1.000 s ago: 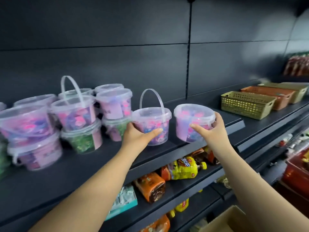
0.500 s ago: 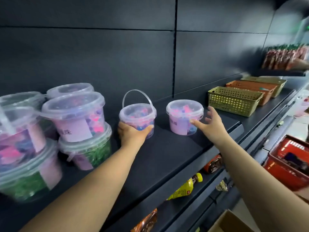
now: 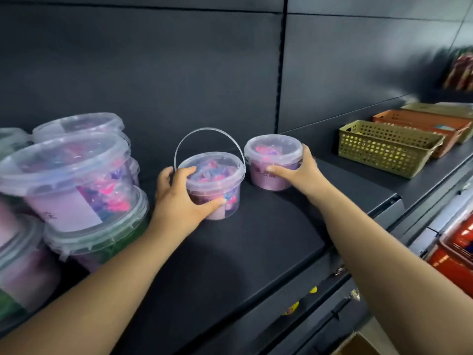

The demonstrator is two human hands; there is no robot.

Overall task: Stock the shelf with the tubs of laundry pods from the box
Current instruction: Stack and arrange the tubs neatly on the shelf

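Note:
Two clear tubs of pink and purple laundry pods stand on the dark shelf. My left hand grips the nearer tub, whose thin handle stands upright, with the thumb across its front and the fingers over its rim. My right hand holds the farther tub from its right side, near the back panel. A cluster of stacked tubs fills the shelf's left end. A corner of the cardboard box shows at the bottom edge.
A yellow-green perforated basket, an orange basket and another beyond stand on the shelf to the right. A red shopping basket sits lower right. Yellow packages peek from the shelf below.
Both tubs have gone deeper onto the shelf, toward the back panel. My right hand, which had let go half a second ago, holds its tub again. The camera has moved closer.

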